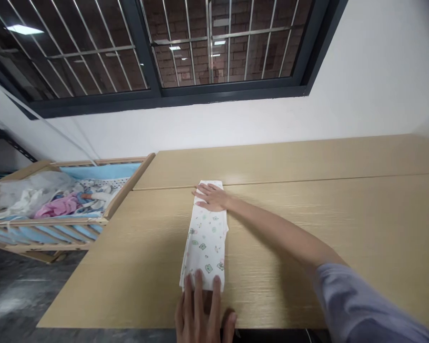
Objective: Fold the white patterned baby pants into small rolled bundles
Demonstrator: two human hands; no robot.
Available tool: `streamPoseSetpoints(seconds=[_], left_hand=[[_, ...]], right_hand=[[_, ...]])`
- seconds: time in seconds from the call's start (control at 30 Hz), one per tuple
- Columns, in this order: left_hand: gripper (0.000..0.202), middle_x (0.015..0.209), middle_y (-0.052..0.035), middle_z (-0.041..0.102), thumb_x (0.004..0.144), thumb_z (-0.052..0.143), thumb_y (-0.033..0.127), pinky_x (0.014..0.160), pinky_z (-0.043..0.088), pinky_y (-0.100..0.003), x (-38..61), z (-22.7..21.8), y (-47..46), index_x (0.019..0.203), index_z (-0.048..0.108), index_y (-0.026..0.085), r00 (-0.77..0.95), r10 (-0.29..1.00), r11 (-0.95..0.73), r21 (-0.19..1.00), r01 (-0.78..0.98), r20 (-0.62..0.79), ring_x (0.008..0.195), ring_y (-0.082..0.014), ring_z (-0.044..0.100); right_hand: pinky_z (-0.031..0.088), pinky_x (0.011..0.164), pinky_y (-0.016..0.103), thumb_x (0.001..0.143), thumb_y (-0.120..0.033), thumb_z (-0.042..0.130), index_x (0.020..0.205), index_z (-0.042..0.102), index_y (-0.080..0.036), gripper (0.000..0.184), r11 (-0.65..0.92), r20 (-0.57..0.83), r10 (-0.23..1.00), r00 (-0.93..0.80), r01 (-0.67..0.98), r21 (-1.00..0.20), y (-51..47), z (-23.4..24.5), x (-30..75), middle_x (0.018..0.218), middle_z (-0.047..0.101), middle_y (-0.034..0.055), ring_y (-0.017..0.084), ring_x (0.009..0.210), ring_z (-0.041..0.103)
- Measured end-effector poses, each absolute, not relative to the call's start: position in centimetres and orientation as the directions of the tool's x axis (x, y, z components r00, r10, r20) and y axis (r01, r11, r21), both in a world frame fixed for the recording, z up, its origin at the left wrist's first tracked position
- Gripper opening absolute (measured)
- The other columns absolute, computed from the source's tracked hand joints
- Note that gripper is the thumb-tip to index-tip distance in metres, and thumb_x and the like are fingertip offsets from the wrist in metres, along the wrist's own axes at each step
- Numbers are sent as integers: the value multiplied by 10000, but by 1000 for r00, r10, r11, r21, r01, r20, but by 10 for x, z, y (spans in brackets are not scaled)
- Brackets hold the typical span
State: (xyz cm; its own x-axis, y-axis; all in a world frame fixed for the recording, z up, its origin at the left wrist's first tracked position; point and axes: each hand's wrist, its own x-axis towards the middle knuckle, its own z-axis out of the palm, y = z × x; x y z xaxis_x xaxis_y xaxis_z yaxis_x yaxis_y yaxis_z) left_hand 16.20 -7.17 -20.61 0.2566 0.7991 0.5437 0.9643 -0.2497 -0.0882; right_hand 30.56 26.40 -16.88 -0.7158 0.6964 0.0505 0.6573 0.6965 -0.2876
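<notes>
A white cloth [205, 238] with small green and pink prints lies folded into a long narrow strip on the wooden table [307, 224], running away from me. My right hand [211, 196] rests flat on its far end, fingers spread and pointing left. My left hand [202, 309] lies flat at the table's near edge, its fingertips pressing on the strip's near end. Neither hand grips anything.
A wooden crib [123, 193] stands against the table's left side, holding a heap of white, pink and patterned clothes [57, 200]. A white wall and a barred window [157, 47] lie beyond the table. Dark floor [17, 295] shows at the lower left.
</notes>
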Motion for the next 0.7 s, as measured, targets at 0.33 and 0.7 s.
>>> streamPoseSetpoints(seconds=[0.33,0.7], left_hand=[[613,1389,-166,602,821,668,426,955,489,-522,160,-201,-67,1403,532,288,262,768,-255,-96,962,585,1270,-397,564],[375,1218,-79,719,981,526,431,923,528,-322,95,-170,-50,1256,627,198,600,587,-685,-62,726,543,1028,-209,679]], right_hand=[[122,1232,496,1037,-430,328,1548,329,-148,583,742,310,664,-680,650,-164,258,-155,309,1657,198,140,285,1535,154],[514,995,377,983,-421,538,1233,633,-143,386,931,349,361,-865,314,-185,17,-134,357,1238,683,111,223,1131,626]])
